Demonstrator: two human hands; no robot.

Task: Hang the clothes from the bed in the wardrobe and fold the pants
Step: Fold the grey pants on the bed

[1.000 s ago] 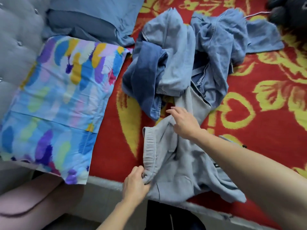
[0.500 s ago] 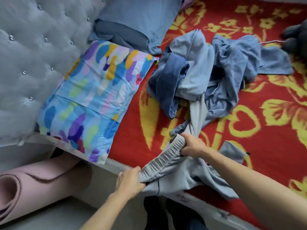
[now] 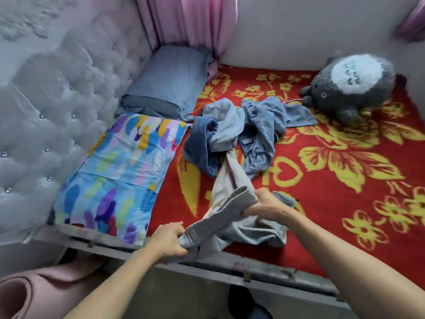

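Your left hand is clamped round 1 end of the ribbed waistband of the grey sweatpants, fingers curled right over it, just above the near rail of the bed. Your right hand grips the other end, thumb and fingers wrapped round the band, further in over the red blanket with its yellow flowers. The waistband runs between your 2 hands on a slant, low at the left and higher at the right.

Below your right hand the seat of the sweatpants lies crumpled on the blanket at the bed's edge. 1 leg runs away from you, up the bed, and its far end goes in under the heap of clothes in the middle of the bed. In that heap, a dark blue denim piece sits on the left, a pale blue garment lies over it, and a mid-blue garment spreads to the right.

Left of the heap lies a multicoloured pillow, and beyond it a blue-grey pillow, both against the tufted grey headboard. A round grey plush toy rests at the far right of the blanket, near the wall. A pink curtain hangs behind the pillows, and a rolled pink mat lies on the floor at your lower left.
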